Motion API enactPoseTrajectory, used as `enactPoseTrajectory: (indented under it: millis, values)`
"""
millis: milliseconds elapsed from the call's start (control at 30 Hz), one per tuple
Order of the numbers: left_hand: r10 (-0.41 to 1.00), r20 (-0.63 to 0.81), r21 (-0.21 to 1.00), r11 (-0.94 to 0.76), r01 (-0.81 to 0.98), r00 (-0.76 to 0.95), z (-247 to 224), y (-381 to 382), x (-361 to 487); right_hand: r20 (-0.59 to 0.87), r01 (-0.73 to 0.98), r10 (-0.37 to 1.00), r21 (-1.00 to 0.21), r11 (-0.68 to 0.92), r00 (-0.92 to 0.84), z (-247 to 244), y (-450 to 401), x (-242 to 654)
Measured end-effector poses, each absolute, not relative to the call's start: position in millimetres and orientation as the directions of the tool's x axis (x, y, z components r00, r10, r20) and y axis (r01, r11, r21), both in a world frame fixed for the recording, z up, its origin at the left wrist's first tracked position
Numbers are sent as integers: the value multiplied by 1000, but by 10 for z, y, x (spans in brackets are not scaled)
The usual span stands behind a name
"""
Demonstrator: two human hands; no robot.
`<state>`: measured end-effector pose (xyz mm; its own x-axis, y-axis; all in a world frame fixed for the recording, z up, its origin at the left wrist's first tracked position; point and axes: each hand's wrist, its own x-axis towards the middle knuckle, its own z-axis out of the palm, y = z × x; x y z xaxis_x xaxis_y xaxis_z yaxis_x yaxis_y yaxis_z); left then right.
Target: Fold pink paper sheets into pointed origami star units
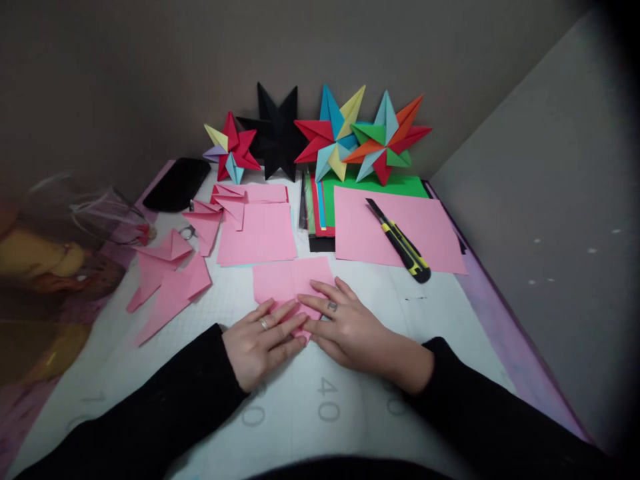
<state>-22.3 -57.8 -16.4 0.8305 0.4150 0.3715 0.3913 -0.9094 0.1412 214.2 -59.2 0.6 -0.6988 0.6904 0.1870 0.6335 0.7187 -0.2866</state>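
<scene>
A pink sheet of paper [293, 277] lies on the white mat, its near edge folded in toward a point. My left hand [267, 337] rests flat over the lower left of this paper, fingers stretched out and a ring on one of them. From the other side my right hand [345, 323] lies flat on its lower right, fingers spread. The fingertips of both hands meet near the paper's low point and hide part of the folds. Just beyond is a stack of pink squares [257, 233]. Several folded pink pieces [173, 280] lie to the left.
A yellow and black utility knife [400, 243] lies blade out on a large pink sheet [447, 247] at right, over coloured papers [375, 190]. Paper stars [277, 133] lean against the back wall. A black phone [177, 185] and a clear plastic bag [107, 213] are at left.
</scene>
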Motion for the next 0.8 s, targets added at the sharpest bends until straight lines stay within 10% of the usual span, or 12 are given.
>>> enactPoseTrajectory:
  millis: [800]
  values:
    - [466, 514, 170, -878, 447, 720, -142, -485, -158, 176, 637, 700, -307, 707, -692, 10, -594, 2166]
